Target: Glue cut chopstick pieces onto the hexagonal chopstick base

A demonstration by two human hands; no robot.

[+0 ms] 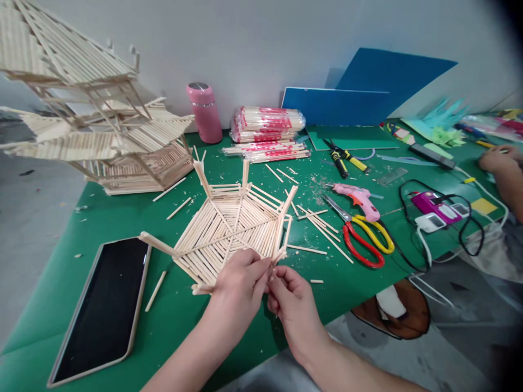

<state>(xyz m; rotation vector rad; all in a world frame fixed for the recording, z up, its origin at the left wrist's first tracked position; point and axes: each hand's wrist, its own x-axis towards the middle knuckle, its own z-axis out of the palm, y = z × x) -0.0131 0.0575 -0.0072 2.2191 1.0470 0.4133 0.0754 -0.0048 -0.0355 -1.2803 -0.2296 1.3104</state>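
A six-sided base of thin wooden sticks (212,234) lies on the green table, with short upright posts of bundled sticks, such as one post (245,175), at its corners. My left hand (241,277) reaches over the base's near edge, its fingers closed at the near right corner. Meeting it there, my right hand (293,305) is closed in a pinch, fingertips against those of the left. Pale stick ends (280,256) show just above the fingers. What lies between the right fingertips is mostly hidden.
Right of the base are loose sticks (322,226), scissors (363,239), a pink glue gun (357,198) and pliers (345,158). A tablet (104,310) lies left; a stick pagoda (110,125), pink flask (205,114) and wrapped sticks (267,125) stand behind. Another person's hand (500,160) is far right.
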